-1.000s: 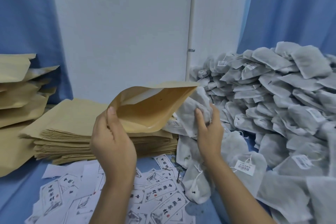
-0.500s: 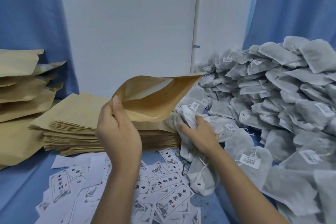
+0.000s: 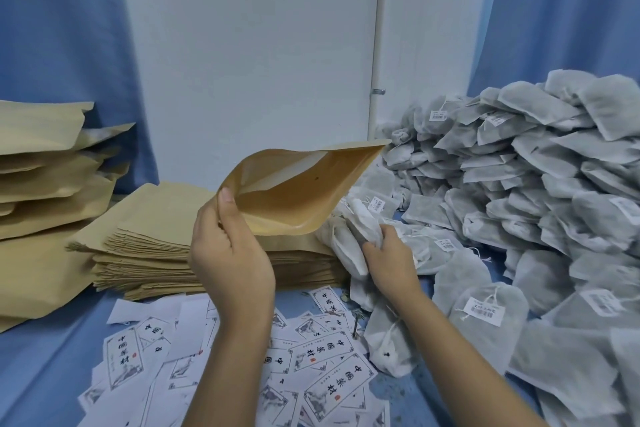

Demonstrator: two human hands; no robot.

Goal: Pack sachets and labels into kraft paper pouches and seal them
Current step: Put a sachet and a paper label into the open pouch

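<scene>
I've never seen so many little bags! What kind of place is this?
Probably a small hand-packing workroom: a heap of grey sachets, a stack of flat kraft pouches and loose printed labels lie on a blue cloth.

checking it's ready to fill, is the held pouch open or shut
Open: the pouch in the left hand gapes at its mouth, inside visible.

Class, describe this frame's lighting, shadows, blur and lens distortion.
Head view: soft, even, bluish light with no glare; faint shadow inside the kraft pouch the left hand holds open; large print on the labels is sharp, barcode tags on the sachets too small to read; the sachet in the right hand looks slightly soft; edges stretch, wide-angle.
</scene>
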